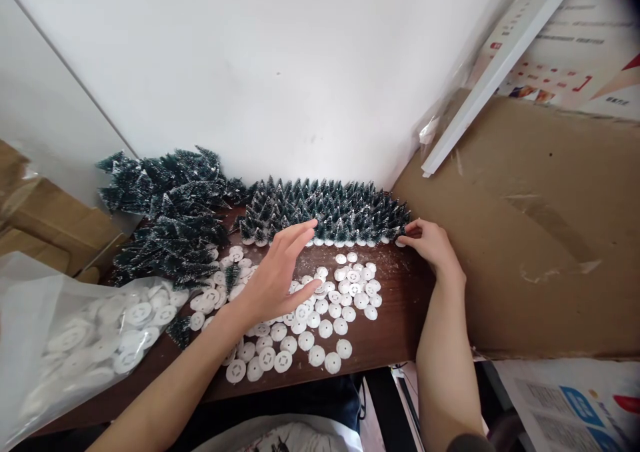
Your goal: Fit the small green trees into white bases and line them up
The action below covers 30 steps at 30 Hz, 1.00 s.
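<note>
Miniature Christmas trees (325, 209), frosted at the tips and set on white round bases, stand upright in tight rows against the wall. At the right end of the front row, my right hand (431, 244) pinches a small tree by its lower part, just above its white base (401, 243). My left hand (286, 272) hovers with its fingers stretched and thumb apart, holding nothing. Below it, many loose white discs (325, 329) are spread over the dark wooden table (395, 319), some partly hidden by that hand and forearm.
A pile of trees without visible bases (170, 219) lies at the left. In front of it sits a clear plastic bag (100, 339) of white discs. Cardboard boxes (45, 205) stand at the far left, and a large cardboard sheet (540, 239) bounds the right side.
</note>
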Each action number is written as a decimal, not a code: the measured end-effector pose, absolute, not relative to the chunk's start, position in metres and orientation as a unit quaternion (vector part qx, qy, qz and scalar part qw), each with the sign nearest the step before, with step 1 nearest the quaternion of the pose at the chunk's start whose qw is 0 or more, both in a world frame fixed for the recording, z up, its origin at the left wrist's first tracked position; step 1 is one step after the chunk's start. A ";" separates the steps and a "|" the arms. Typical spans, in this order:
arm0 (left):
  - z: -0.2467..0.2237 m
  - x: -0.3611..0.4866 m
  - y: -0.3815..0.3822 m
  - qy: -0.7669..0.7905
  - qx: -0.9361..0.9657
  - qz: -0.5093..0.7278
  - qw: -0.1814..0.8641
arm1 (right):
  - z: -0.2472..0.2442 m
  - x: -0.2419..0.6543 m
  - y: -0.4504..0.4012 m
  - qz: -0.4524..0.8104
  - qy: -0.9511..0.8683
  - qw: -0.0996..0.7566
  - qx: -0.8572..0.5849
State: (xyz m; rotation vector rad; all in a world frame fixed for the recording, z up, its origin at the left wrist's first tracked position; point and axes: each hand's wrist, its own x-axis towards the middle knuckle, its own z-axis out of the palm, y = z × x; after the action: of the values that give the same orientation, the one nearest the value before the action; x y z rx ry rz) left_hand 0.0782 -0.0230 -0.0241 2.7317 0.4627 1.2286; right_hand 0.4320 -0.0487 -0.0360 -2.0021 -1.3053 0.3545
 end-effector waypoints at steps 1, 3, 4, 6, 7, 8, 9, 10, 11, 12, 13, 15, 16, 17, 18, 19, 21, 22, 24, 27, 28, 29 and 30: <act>-0.024 0.078 -0.023 0.154 0.900 0.404 0.056 | -0.035 0.431 -0.049 0.134 -0.504 0.349 -0.779; -0.025 0.078 -0.023 0.156 0.900 0.403 0.058 | -0.033 0.429 -0.049 0.129 -0.500 0.339 -0.787; -0.025 0.078 -0.023 0.155 0.900 0.403 0.059 | -0.032 0.428 -0.048 0.127 -0.498 0.336 -0.790; -0.024 0.079 -0.023 0.155 0.901 0.401 0.059 | -0.032 0.427 -0.048 0.128 -0.490 0.331 -0.796; -0.024 0.079 -0.024 0.153 0.901 0.401 0.058 | -0.032 0.426 -0.048 0.131 -0.484 0.329 -0.800; -0.024 0.079 -0.024 0.153 0.902 0.399 0.058 | -0.032 0.426 -0.047 0.136 -0.476 0.330 -0.803; -0.023 0.079 -0.024 0.154 0.903 0.396 0.058 | -0.032 0.425 -0.047 0.145 -0.467 0.333 -0.806; -0.023 0.079 -0.025 0.157 0.905 0.392 0.059 | -0.032 0.425 -0.047 0.155 -0.458 0.336 -0.808; -0.023 0.079 -0.025 0.160 0.906 0.387 0.059 | -0.032 0.424 -0.047 0.165 -0.449 0.338 -0.811; -0.022 0.079 -0.026 0.164 0.907 0.382 0.061 | -0.033 0.424 -0.046 0.171 -0.442 0.340 -0.812; -0.022 0.078 -0.026 0.168 0.909 0.377 0.062 | -0.033 0.424 -0.046 0.173 -0.438 0.341 -0.814; -0.022 0.078 -0.027 0.173 0.911 0.369 0.063 | -0.033 0.423 -0.045 0.165 -0.433 0.339 -0.818; -0.022 0.078 -0.027 0.175 0.911 0.367 0.063 | -0.034 0.423 -0.044 0.158 -0.432 0.338 -0.821; -0.022 0.078 -0.027 0.176 0.912 0.364 0.063 | -0.035 0.423 -0.044 0.151 -0.432 0.335 -0.824; -0.022 0.078 -0.027 0.178 0.913 0.362 0.061 | -0.036 0.423 -0.043 0.143 -0.432 0.333 -0.826; -0.021 0.079 -0.027 0.180 0.913 0.361 0.059 | -0.036 0.424 -0.042 0.135 -0.434 0.330 -0.827; -0.021 0.079 -0.027 0.182 0.912 0.363 0.054 | -0.038 0.424 -0.041 0.116 -0.440 0.325 -0.829; -0.021 0.080 -0.027 0.182 0.911 0.367 0.051 | -0.038 0.425 -0.041 0.105 -0.444 0.322 -0.830; -0.021 0.080 -0.026 0.182 0.906 0.378 0.046 | -0.038 0.424 -0.040 0.086 -0.448 0.313 -0.833; -0.022 0.079 -0.026 0.185 0.899 0.394 0.046 | -0.035 0.422 -0.041 0.077 -0.446 0.306 -0.838; -0.022 0.079 -0.026 0.190 0.896 0.399 0.046 | -0.033 0.420 -0.042 0.086 -0.441 0.309 -0.838; -0.022 0.078 -0.026 0.195 0.891 0.407 0.044 | -0.032 0.419 -0.043 0.103 -0.433 0.316 -0.838; -0.021 0.078 -0.025 0.199 0.885 0.418 0.040 | -0.030 0.418 -0.044 0.123 -0.422 0.324 -0.838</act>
State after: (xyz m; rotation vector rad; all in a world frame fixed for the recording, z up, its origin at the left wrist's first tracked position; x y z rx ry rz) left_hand 0.0781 -0.0251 -0.0214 2.7126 0.6099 1.2813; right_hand 0.4179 -0.0440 -0.0302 -2.1971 -1.1075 0.3215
